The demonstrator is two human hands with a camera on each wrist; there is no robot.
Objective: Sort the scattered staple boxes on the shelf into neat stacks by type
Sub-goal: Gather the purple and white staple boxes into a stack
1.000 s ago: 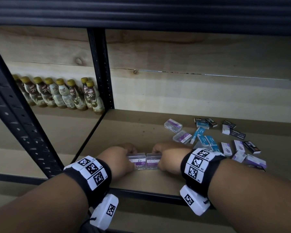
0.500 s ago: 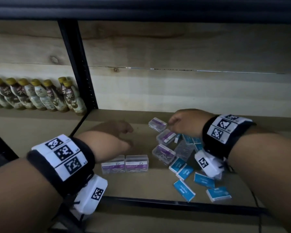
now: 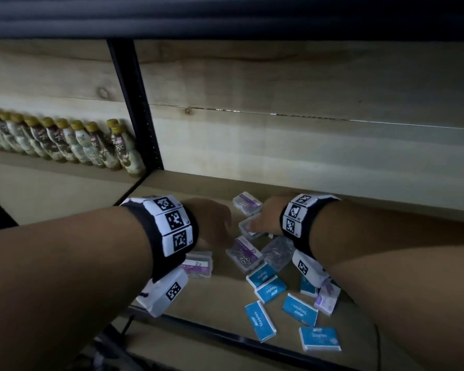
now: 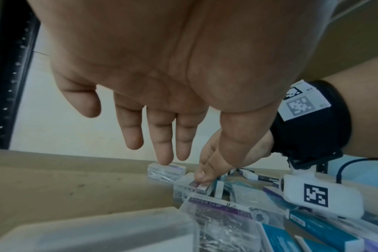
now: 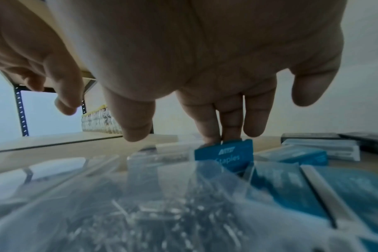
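Clear paper-clip boxes with purple labels lie scattered on the shelf: one far back point(image 3: 247, 206), one under my right hand point(image 3: 251, 228), two nearer point(image 3: 243, 253) point(image 3: 277, 253). Blue staples boxes point(image 3: 260, 320) lie toward the front. Another clear box point(image 3: 198, 266) sits by my left wrist. My right hand point(image 3: 265, 218) reaches down with straight fingers; a fingertip point(image 4: 202, 177) touches the clear box point(image 4: 187, 185). In the right wrist view its fingers point(image 5: 207, 131) stand just behind a blue staples box point(image 5: 224, 154). My left hand point(image 3: 212, 222) hovers above the shelf, fingers point(image 4: 162, 150) straight, holding nothing.
A row of brown-capped bottles point(image 3: 91, 145) stands in the bay to the left, behind a black upright post point(image 3: 137, 108). The wooden shelf board point(image 3: 214, 303) ends at a black front rail point(image 3: 225, 333). Dark and white boxes point(image 5: 326, 145) lie farther right.
My right hand came down from the far clear box onto the one in front of it. My left hand moved right, away from the paired clear boxes.
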